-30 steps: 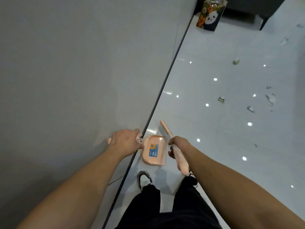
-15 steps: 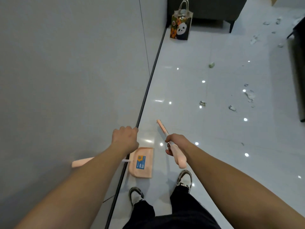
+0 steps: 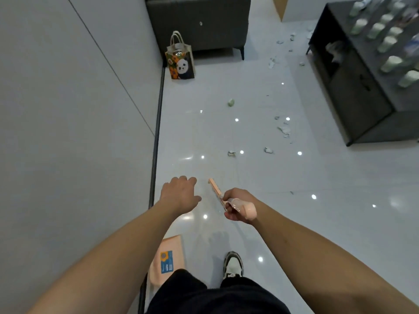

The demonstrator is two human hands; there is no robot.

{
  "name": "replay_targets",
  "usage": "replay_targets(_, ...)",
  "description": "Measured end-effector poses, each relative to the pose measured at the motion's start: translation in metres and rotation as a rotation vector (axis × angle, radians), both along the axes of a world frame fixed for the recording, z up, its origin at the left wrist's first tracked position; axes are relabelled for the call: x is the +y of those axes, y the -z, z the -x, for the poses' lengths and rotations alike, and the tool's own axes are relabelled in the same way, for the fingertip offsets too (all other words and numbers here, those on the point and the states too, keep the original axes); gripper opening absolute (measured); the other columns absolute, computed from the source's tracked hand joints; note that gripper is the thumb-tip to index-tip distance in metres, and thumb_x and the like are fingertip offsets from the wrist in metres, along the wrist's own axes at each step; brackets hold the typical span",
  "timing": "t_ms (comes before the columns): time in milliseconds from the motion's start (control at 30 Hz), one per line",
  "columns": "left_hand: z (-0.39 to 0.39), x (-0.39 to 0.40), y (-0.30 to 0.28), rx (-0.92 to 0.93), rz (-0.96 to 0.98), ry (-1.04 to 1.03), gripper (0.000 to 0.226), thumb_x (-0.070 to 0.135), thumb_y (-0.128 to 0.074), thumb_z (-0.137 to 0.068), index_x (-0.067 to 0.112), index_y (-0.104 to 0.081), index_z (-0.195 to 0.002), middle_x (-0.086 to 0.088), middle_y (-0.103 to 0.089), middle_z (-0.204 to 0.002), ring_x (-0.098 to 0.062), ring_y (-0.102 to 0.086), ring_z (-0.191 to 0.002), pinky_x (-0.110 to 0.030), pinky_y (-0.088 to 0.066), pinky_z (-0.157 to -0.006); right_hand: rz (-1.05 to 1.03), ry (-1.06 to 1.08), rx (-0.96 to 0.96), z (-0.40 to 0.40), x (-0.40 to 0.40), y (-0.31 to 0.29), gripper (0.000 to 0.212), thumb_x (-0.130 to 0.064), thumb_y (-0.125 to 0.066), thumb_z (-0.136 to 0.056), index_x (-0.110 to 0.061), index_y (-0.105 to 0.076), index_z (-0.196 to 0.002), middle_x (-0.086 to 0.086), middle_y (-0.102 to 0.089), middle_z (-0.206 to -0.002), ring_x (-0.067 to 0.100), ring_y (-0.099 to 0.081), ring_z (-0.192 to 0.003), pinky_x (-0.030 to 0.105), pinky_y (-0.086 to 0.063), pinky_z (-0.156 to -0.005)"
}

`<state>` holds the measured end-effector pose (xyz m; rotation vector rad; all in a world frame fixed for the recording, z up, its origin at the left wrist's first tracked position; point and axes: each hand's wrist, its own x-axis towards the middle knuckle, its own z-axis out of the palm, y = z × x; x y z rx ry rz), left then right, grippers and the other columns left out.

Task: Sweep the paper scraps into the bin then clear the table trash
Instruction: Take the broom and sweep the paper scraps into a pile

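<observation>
My right hand (image 3: pixel 235 206) grips the brush (image 3: pixel 223 198); my left hand (image 3: pixel 180 194) spread, empty; hasty strokes could scatter the paper scraps (image 3: pixel 284 130) under the cabinet (image 3: pixel 362 87).

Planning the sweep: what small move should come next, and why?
Probably reach the left hand back down for the dustpan: that hand is open and holds nothing, the pan lies on the floor by the wall, the right hand already grips the brush, and paper scraps lie ahead.

both arms outstretched; left hand (image 3: pixel 180 194) spread, right hand (image 3: pixel 238 207) fisted
</observation>
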<state>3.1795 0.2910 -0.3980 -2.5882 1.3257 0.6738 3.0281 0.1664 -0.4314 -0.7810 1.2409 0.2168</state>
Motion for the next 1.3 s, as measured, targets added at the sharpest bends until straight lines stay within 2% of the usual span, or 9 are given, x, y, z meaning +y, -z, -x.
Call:
replay_targets(333, -0.051, -0.133, 0.004, 0.015, 0.057, 0.184, 0.055, 0.05, -0.05, -0.089, 0.023, -0.044, -0.137, -0.004, -0.052, -0.127, -0.025, -0.049, -0.115, -0.038, -0.043, -0.084, 0.071, 0.25, 0.001, -0.021, -0.084, -0.002, 0.04, -0.006, -0.061, -0.085, 0.004, -0.056, -0.123, 0.012, -0.049, -0.08, 0.021, -0.047, -0.058, 0.033, -0.052, -0.06)
replay_targets(500, -0.114, -0.199, 0.02, 0.055, 0.037, 0.248, 0.055, 0.05, -0.05, -0.089, 0.024, -0.043, -0.137, -0.003, -0.051, -0.13, -0.026, -0.046, -0.12, -0.04, -0.044, -0.087, 0.082, 0.293, 0.042, -0.081, -0.127, 0.012, 0.038, -0.003, -0.067, -0.082, 0.006, -0.058, -0.118, 0.012, -0.053, -0.076, 0.021, -0.052, -0.054, 0.03, -0.051, -0.053)
replay_targets(600, -0.162, -0.225, 0.028, 0.094, 0.019, 0.256, 0.055, 0.05, -0.05, -0.089, 0.024, -0.043, -0.138, -0.003, -0.05, -0.132, -0.026, -0.046, -0.121, -0.04, -0.043, -0.089, 0.056, 0.329, 0.031, -0.13, -0.146, 0.017, 0.042, 0.0, -0.067, -0.083, 0.009, -0.055, -0.123, 0.014, -0.052, -0.08, 0.022, -0.053, -0.058, 0.033, -0.053, -0.056)
replay_targets(700, -0.207, -0.24, 0.038, 0.12, -0.037, 0.241, 0.056, 0.05, -0.05, -0.09, 0.024, -0.043, -0.138, -0.004, -0.05, -0.132, -0.026, -0.047, -0.121, -0.039, -0.044, -0.089, -0.023, 0.394, -0.031, -0.173, -0.166, 0.02, 0.043, -0.011, -0.075, -0.087, 0.007, -0.058, -0.123, 0.013, -0.057, -0.082, 0.019, -0.056, -0.056, 0.035, -0.058, -0.062)
replay_targets(767, -0.233, -0.248, 0.045, 0.126, -0.073, 0.247, 0.055, 0.05, -0.05, -0.09, 0.023, -0.044, -0.138, -0.004, -0.05, -0.131, -0.026, -0.048, -0.119, -0.039, -0.045, -0.088, -0.079, 0.377, -0.039, -0.194, -0.178, 0.022, 0.038, -0.014, -0.075, -0.089, 0.005, -0.059, -0.118, 0.013, -0.059, -0.08, 0.018, -0.058, -0.057, 0.032, -0.059, -0.059)
replay_targets(867, -0.259, -0.26, 0.055, 0.141, -0.092, 0.244, 0.053, 0.049, -0.05, -0.091, 0.021, -0.046, -0.136, -0.005, -0.051, -0.127, -0.027, -0.049, -0.116, -0.038, -0.045, -0.086, -0.136, 0.342, 0.008, -0.214, -0.191, 0.027, 0.01, -0.005, -0.06, -0.095, 0.001, -0.055, -0.101, 0.009, -0.052, -0.07, 0.015, -0.049, -0.05, 0.024, -0.048, -0.044)
replay_targets(1000, -0.267, -0.272, 0.067, 0.171, -0.117, 0.262, 0.051, 0.05, -0.05, -0.091, 0.021, -0.047, -0.133, -0.004, -0.051, -0.127, -0.026, -0.05, -0.116, -0.037, -0.045, -0.086, -0.17, 0.445, 0.05, -0.215, -0.2, 0.04, 0.005, -0.002, -0.053, -0.098, -0.004, -0.049, -0.097, 0.009, -0.047, -0.068, 0.013, -0.038, -0.048, 0.019, -0.035, -0.038)
replay_targets(1133, -0.252, -0.287, 0.072, 0.186, -0.142, 0.331, 0.052, 0.049, -0.05, -0.091, 0.022, -0.046, -0.135, -0.005, -0.051, -0.129, -0.026, -0.05, -0.117, -0.037, -0.045, -0.085, -0.222, 0.567, 0.049, -0.184, -0.201, 0.053, 0.008, -0.002, -0.053, -0.099, 0.0, -0.05, -0.106, 0.013, -0.051, -0.072, 0.013, -0.041, -0.049, 0.017, -0.037, -0.034)
replay_targets(1300, -0.202, -0.313, 0.073, 0.176, -0.176, 0.445, 0.053, 0.05, -0.05, -0.091, 0.023, -0.046, -0.136, -0.004, -0.051, -0.13, -0.026, -0.051, -0.117, -0.037, -0.045, -0.086, -0.223, 0.706, 0.072, -0.112, -0.203, 0.064, 0.01, -0.005, -0.057, -0.097, 0.004, -0.055, -0.102, 0.013, -0.056, -0.071, 0.014, -0.045, -0.049, 0.019, -0.039, -0.034)
